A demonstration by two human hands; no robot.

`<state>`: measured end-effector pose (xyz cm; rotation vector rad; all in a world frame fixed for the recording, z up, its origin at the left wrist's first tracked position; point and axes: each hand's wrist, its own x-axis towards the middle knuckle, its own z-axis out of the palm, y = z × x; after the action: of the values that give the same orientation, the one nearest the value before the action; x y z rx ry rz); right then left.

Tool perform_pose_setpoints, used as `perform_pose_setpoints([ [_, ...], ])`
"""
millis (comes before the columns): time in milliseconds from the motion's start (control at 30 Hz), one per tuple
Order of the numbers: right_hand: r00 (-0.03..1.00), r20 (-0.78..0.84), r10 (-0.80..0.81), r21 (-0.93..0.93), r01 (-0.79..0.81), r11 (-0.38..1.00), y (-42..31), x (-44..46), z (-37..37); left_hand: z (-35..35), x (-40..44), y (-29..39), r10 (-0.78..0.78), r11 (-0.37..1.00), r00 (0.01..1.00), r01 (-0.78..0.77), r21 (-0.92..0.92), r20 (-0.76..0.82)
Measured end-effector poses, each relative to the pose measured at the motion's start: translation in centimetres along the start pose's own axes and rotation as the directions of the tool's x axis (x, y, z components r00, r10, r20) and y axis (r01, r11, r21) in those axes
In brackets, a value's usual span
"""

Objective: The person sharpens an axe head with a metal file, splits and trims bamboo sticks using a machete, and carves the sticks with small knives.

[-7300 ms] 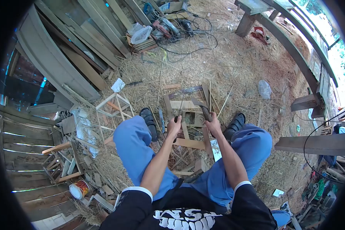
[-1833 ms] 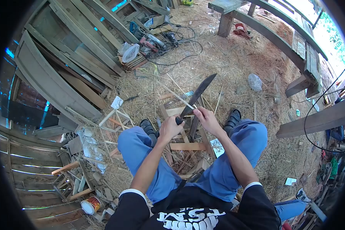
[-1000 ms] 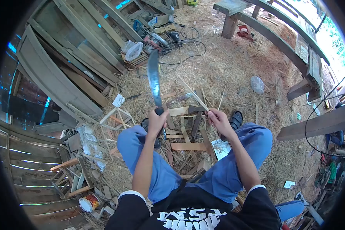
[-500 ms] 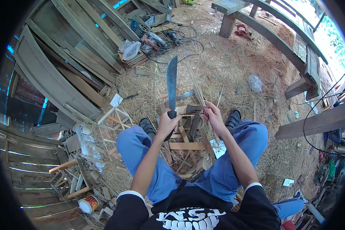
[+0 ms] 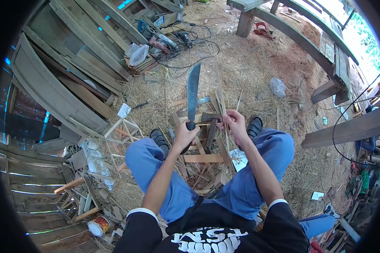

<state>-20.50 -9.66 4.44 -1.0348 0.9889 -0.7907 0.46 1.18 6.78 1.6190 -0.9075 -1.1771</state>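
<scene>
My left hand (image 5: 185,134) is wrapped round the dark handle of a large knife (image 5: 192,92), its broad blade pointing up and away from me. To the right, my right hand (image 5: 234,123) pinches a thin wooden strip (image 5: 220,95), which stands lengthwise and looks blurred at its far end. Between the hands, a hammer-like tool with a dark metal head (image 5: 210,118) rests head-up over a wooden frame (image 5: 204,158) on the ground. The knife and the strip are apart.
Long boards (image 5: 59,88) lean at the left. Power tools (image 5: 162,44) with tangled cords lie beyond. A wooden bench (image 5: 299,36) stands at the upper right, a clear plastic bag (image 5: 278,86) on the ground, a paint can (image 5: 98,226) lower left. Another person's leg (image 5: 318,227) shows lower right.
The knife, earlier slanted across the strip, now points upward beside it. My right hand has tipped the strip from a leftward slant to nearly straight ahead. The hammer-like tool has left my right hand.
</scene>
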Motion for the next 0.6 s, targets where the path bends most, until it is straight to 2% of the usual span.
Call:
perform_pose_setpoints([
  [33,0.999,-0.044,-0.026,-0.07,0.023,0.997,0.2,0.3,-0.5,0.0,0.0,-0.1,-0.002,1.0,1.0,0.002,0.006,0.001],
  [133,0.966,-0.246,-0.075,0.0,0.077,0.997,0.2,1.6,-3.3,0.0,0.1,-0.6,-0.015,1.0,1.0,0.015,0.006,0.008],
  [233,0.946,-0.321,-0.036,0.177,0.098,0.979,0.3,1.8,-5.5,0.0,0.3,-1.1,-0.037,0.999,0.999,0.037,-0.01,0.017],
  [333,0.933,-0.358,0.046,0.082,-0.017,0.997,1.0,1.3,-5.4,0.2,0.4,-1.4,-0.051,0.999,0.999,0.051,-0.004,0.008],
  [400,0.957,-0.28,0.074,0.091,-0.05,0.995,1.9,0.8,-5.2,0.4,0.5,-1.6,-0.068,0.998,0.998,0.068,-0.012,0.017],
  [467,0.958,-0.27,0.1,0.013,-0.101,0.995,3.3,0.8,-4.9,0.6,0.6,-1.8,-0.073,0.997,0.996,0.074,-0.021,0.046],
  [500,0.964,-0.201,0.171,0.044,-0.166,0.985,3.1,0.6,-5.1,0.7,0.7,-2.0,-0.075,0.997,0.996,0.076,-0.025,0.058],
  [600,0.972,-0.182,0.148,-0.01,-0.152,0.988,4.9,1.4,-5.1,0.8,1.3,-3.0,-0.109,0.994,0.991,0.109,0.006,0.074],
])
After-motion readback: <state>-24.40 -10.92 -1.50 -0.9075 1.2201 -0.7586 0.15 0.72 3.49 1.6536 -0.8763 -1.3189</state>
